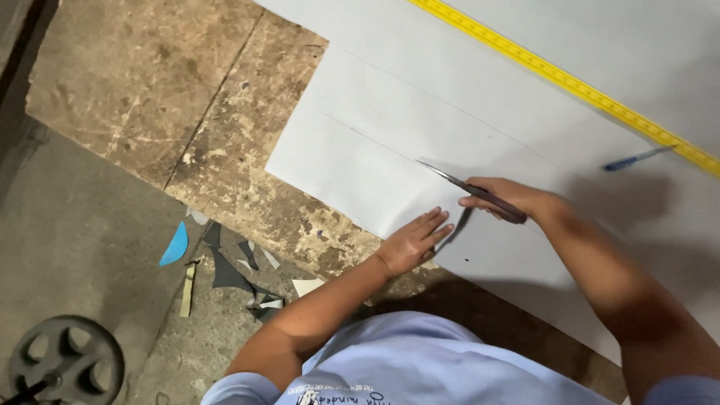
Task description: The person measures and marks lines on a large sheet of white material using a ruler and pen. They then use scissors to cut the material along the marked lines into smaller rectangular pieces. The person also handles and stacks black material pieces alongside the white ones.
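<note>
A large white paper sheet (390, 127) lies on a worn brown stone worktop (187, 90), with thin pencil lines drawn across it. My right hand (510, 199) grips a pair of scissors (465, 187) whose blades point left along one drawn line, partway into a cut. My left hand (416, 240) lies flat, fingers together, pressing the paper down just below the scissors at the cut edge.
A yellow measuring tape (570, 82) runs diagonally across the upper paper, and a blue pen (634, 159) lies near it. Paper scraps, one blue (175, 246), litter the grey floor at lower left beside a dark metal wheel (64, 364).
</note>
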